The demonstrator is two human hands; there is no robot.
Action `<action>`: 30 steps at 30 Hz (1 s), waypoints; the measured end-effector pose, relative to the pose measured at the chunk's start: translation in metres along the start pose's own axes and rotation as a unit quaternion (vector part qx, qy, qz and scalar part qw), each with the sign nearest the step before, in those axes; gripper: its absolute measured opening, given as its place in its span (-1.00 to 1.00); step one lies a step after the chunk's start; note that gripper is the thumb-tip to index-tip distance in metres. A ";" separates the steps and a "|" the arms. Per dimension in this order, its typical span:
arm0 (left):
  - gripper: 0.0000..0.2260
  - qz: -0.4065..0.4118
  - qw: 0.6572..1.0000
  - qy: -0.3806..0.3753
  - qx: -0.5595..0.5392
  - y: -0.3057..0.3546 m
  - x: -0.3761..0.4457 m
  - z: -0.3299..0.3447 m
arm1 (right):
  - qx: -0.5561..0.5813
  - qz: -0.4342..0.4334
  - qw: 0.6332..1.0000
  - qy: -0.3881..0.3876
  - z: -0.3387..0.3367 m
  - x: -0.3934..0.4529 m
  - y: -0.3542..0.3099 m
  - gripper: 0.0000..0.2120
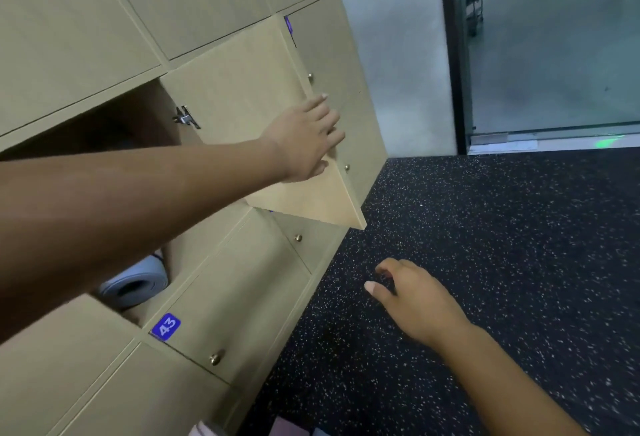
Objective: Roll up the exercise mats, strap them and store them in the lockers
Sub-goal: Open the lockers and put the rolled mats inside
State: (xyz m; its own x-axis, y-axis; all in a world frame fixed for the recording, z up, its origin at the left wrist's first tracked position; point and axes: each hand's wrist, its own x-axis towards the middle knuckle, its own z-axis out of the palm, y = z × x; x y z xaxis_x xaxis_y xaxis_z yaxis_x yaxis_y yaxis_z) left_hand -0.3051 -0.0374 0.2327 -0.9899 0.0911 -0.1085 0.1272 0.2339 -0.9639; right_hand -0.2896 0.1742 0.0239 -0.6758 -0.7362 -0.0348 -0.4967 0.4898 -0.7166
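The left hand's (304,139) fingers (320,113) lie straight and slightly spread, flat against the inner face of an open locker door (249,89). The fingertips reach the door's free edge, and the thumb presses lower on the same face. Nothing is gripped; the palm and fingers only rest on the panel. The bare forearm runs back from this hand toward the lower left, crossing in front of the open locker (104,124), whose inside is dark and shows nothing I can make out. A metal hinge (185,117) sits at the door's inner edge, just left of the hand.

Below the forearm, in a lower open compartment, a rolled grey mat (135,283) lies on its side with its spiral end facing out. Whether a strap holds it I cannot tell. Just right of and below the mat, a closed door carries a blue label (166,326) reading 43 and a small brass knob (215,358). More closed doors with knobs surround the left fingers above, right and below.

The right hand (412,300) hangs low, well apart from the lockers, over the black speckled floor (502,245). Its fingers are loosely curled and hold nothing, the thumb pointing left toward the lockers.

Beyond both hands, far right, a glass partition (554,55) in a dark frame stands past a pale wall (391,55).
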 end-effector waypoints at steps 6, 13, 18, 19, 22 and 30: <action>-0.49 0.017 0.993 0.022 -0.119 0.012 -0.088 -0.001 | 0.033 0.001 0.999 -0.015 0.009 0.001 -0.005 -0.55; -0.55 -0.010 0.988 -0.002 -0.152 0.025 -0.201 0.032 | 0.037 -0.026 0.998 -0.043 0.031 0.002 -0.025 -0.59; -0.56 -0.044 0.981 -0.080 -0.169 0.026 -0.260 0.059 | 0.036 -0.056 0.996 -0.059 0.051 0.007 -0.048 -0.59; -0.55 -0.045 0.980 -0.099 -0.166 0.025 -0.271 0.063 | 0.034 -0.059 0.996 -0.064 0.056 0.008 -0.053 -0.59; -0.53 -0.036 0.972 -0.153 -0.172 0.022 -0.300 0.079 | 0.028 -0.072 0.994 -0.073 0.069 0.011 -0.065 -0.60; -0.44 0.022 0.962 -0.262 -0.068 0.014 -0.356 0.115 | 0.006 -0.093 0.991 -0.095 0.097 0.015 -0.086 -0.59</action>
State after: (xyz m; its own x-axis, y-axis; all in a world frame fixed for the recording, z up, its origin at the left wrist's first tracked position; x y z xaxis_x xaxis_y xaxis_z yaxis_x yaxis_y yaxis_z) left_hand 0.0420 -0.1780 0.2293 -0.8739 -0.3891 -0.2913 0.1420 0.3686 -0.9187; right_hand -0.2045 0.0761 0.0176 -0.4578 -0.8885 -0.0317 -0.5956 0.3330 -0.7309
